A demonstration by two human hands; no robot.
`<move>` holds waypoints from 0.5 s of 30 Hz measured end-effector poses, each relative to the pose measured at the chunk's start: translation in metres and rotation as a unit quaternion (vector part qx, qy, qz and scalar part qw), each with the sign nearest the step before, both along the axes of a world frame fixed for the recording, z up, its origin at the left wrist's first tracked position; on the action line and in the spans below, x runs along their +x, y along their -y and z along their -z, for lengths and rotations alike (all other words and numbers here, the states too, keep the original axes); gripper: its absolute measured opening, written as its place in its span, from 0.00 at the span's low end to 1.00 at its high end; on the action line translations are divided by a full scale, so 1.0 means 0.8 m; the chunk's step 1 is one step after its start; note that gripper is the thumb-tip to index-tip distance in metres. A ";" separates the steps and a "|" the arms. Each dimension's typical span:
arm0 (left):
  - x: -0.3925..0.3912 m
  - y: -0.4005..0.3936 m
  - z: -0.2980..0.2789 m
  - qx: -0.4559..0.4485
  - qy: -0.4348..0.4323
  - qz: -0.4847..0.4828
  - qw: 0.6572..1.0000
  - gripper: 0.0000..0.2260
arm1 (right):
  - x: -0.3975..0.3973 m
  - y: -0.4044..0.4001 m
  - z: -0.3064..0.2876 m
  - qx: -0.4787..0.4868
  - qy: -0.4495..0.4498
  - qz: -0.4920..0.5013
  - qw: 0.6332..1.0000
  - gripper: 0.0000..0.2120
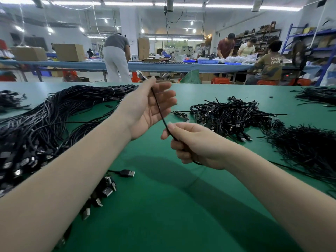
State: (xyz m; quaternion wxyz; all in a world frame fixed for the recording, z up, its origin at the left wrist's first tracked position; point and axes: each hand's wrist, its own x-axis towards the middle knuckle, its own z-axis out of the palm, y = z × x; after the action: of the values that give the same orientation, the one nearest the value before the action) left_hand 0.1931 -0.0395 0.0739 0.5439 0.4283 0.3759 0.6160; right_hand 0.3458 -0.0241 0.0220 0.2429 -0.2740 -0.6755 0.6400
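Stretching straight between both hands, above the green table (pixel 163 206): one black cable (pixel 160 110). The left hand (pixel 147 110) is holding its upper end. The thumb is pressing the cable against the forefinger while the remaining fingers are lying nearly straight, palm turned toward the right. The cable's metal-tipped connector (pixel 140 74) is sticking out just above the thumb. From there the cable is running down across the palm to the right hand (pixel 194 142), lower and nearer the camera. That hand is gripping it with fingers curled round and thumb on top, and a short length is emerging below the fist.

Lying on the table left of the hands: a large bundle of long black cables (pixel 54 115), its USB plugs (pixel 107 190) fanning out under the left forearm. Lying right of the hands: a heap of coiled cables (pixel 231 113), and further right a pile of thin black ties (pixel 305 142). Both are sitting well apart from the held cable.
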 end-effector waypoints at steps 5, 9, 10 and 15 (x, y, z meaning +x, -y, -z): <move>-0.029 0.016 -0.021 -0.002 -0.023 0.154 0.988 0.22 | 0.013 -0.012 -0.002 0.134 0.140 0.130 0.972 0.20; -0.019 0.013 0.001 -0.075 -0.411 0.180 0.891 0.26 | 0.025 -0.018 -0.033 0.207 0.108 0.202 0.951 0.19; -0.012 0.009 0.007 -0.072 -0.428 0.161 0.887 0.25 | 0.025 -0.015 -0.041 0.238 0.115 0.198 0.944 0.19; 0.002 -0.002 0.002 0.010 -0.153 -0.031 0.988 0.19 | 0.014 0.004 -0.052 0.226 0.037 0.087 0.969 0.15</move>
State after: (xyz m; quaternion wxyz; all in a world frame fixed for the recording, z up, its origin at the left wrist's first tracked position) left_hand 0.1945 -0.0382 0.0723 0.4562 0.5115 0.4615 0.5632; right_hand 0.3569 -0.0272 0.0638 0.3282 -0.2935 -0.7849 0.4360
